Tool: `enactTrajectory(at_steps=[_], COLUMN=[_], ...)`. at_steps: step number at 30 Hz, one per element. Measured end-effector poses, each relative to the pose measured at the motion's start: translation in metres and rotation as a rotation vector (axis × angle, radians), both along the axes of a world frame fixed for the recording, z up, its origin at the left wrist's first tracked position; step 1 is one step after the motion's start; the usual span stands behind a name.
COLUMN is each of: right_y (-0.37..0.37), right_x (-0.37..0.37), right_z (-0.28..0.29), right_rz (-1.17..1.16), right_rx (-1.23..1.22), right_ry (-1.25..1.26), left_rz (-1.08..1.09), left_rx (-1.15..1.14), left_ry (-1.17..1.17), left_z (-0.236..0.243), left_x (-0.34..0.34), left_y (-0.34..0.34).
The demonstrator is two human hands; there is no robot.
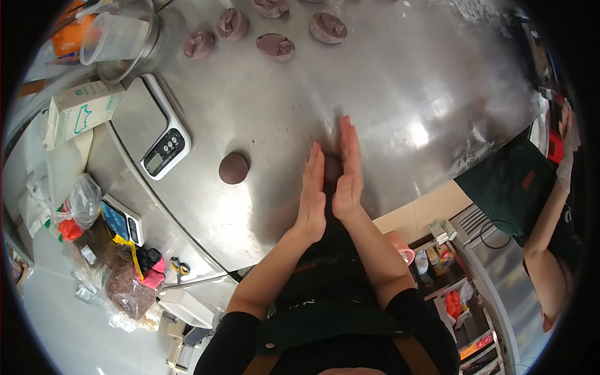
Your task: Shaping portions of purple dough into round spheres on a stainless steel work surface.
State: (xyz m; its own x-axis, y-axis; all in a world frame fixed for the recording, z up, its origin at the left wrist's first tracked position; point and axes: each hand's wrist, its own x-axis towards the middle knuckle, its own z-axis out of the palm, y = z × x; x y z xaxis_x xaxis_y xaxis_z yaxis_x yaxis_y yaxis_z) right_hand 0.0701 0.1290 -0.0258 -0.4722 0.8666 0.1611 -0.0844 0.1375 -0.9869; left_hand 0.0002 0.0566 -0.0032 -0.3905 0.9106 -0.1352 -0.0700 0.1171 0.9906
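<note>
My left hand [312, 197] and my right hand [350, 172] stand on edge, palms facing, with their fingers stretched out straight. Between them a dark brown dough ball [333, 169] rests on the steel table [400, 81], partly hidden by the hands. It lies close against my right palm; whether the left palm touches it I cannot tell. To the left of my hands sits a second smooth brown dough ball [234, 169], apart from them. Along the far side are several purplish-brown dough pieces [275, 47] with rough, folded tops.
A white digital scale [169, 153] stands at the left, beside a carton [84, 112] and a clear plastic tub [115, 39] in a metal bowl. Scissors [179, 269] and bagged goods lie further left. At the right edge a co-worker's arm [544, 231] shows, next to a dark green apron [506, 187].
</note>
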Motion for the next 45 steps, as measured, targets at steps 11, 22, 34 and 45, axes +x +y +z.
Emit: enactTrajectory(at_steps=[11,22,34,45], right_y=[0.006,-0.011,-0.021,-0.031], right_x=[-0.002,0.001,0.006,0.009], right_z=[0.010,0.002,0.011,0.014], right_rz=[0.003,-0.038,-0.051,0.002], right_rx=[-0.094,-0.026,-0.100,-0.121], right_ry=[0.008,-0.002,0.046,0.026], left_rz=[-0.122,-0.082,-0.189,-0.168], left_rx=[-0.050,-0.086,-0.093,0.049], left_ry=[0.028,0.065,0.189,0.265], left_z=[-0.004,-0.002,0.013,-0.005], left_x=[-0.008,-0.015,-0.019,-0.004], left_y=[-0.004,-0.006,0.011,-0.005])
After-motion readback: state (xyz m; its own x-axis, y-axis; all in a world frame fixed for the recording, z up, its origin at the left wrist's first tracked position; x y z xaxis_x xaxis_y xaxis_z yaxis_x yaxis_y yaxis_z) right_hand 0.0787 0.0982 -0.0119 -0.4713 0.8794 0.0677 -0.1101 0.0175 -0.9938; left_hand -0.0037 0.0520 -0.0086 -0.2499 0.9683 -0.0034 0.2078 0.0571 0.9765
